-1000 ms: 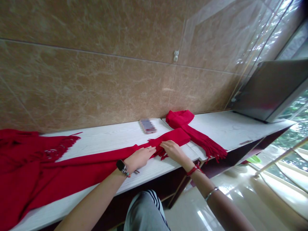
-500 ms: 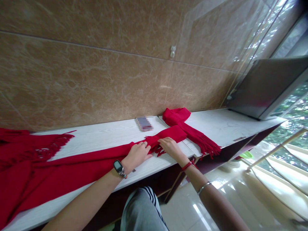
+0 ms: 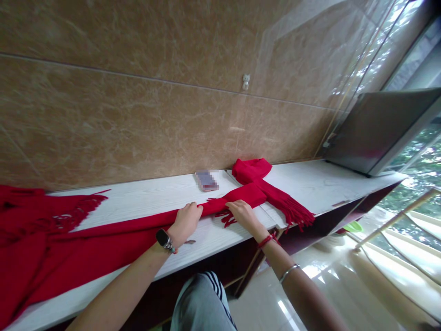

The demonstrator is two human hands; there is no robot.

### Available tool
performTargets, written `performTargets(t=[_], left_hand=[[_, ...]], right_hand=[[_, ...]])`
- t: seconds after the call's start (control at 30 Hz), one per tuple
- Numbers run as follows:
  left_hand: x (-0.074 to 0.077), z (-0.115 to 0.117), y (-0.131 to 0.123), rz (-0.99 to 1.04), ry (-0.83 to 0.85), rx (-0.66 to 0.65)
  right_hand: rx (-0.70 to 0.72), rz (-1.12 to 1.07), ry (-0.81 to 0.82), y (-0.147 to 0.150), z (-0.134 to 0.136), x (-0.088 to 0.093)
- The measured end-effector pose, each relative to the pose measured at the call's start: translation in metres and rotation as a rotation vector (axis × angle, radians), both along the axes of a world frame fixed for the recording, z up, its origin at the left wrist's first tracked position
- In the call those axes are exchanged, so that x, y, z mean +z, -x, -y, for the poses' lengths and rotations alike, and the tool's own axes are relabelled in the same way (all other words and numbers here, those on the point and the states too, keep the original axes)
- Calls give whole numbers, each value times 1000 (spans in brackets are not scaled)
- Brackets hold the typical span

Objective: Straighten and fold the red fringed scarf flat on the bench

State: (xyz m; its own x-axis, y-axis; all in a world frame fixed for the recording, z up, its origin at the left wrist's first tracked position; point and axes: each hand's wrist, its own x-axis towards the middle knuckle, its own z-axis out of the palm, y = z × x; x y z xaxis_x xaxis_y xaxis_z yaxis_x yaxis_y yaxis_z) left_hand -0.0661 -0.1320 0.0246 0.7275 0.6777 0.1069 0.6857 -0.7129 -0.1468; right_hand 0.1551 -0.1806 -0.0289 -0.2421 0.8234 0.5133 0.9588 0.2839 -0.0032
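Observation:
A long red scarf (image 3: 138, 234) lies along the white counter, wide on the left and gathered into a narrow band toward the middle. My left hand (image 3: 187, 220), wearing a watch, is closed round this narrow band. To its right, my right hand (image 3: 243, 215) grips the red cloth with bent fingers, beside a short fringe (image 3: 227, 217). Beyond that hand, a folded red length (image 3: 251, 170) crosses over itself, and its fringed end (image 3: 296, 211) reaches the counter's front edge. Whether all the red cloth is one piece I cannot tell.
A phone (image 3: 207, 180) lies behind my hands on the white counter (image 3: 138, 197), against a brown marbled wall (image 3: 155, 115). More fringed red cloth (image 3: 69, 211) is heaped at left. A dark appliance-like box (image 3: 379, 128) stands at the far right end. My knee (image 3: 203, 299) is below the edge.
My left hand has slid left along the red scarf, away from my right hand, and its fingers have closed round the cloth. The right hand stays nearly in place.

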Motion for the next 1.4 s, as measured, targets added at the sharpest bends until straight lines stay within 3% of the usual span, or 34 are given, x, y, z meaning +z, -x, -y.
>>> performTargets(t=[0.13, 0.37, 0.7, 0.83, 1.0, 1.2, 1.3, 1.4], left_hand=[[-2, -2, -1, 48, 3, -54], [5, 0, -5, 105, 8, -110], [-7, 6, 20, -7, 24, 35], [-6, 19, 56, -6, 25, 103], [6, 22, 113, -47, 9, 200], [14, 14, 178, 72, 69, 178], [15, 13, 215, 69, -26, 364], [16, 21, 250, 10, -118, 700]], right_hand=[[5, -5, -37, 4, 2, 4], [196, 58, -100, 9, -2, 4], [142, 37, -62, 4, -1, 2], [146, 50, -62, 2, -1, -1], [139, 85, -77, 1, -1, -3], [168, 118, -41, -2, -5, -7], [203, 61, 9, 0, -5, -2], [308, 9, 83, 22, -2, 13]])
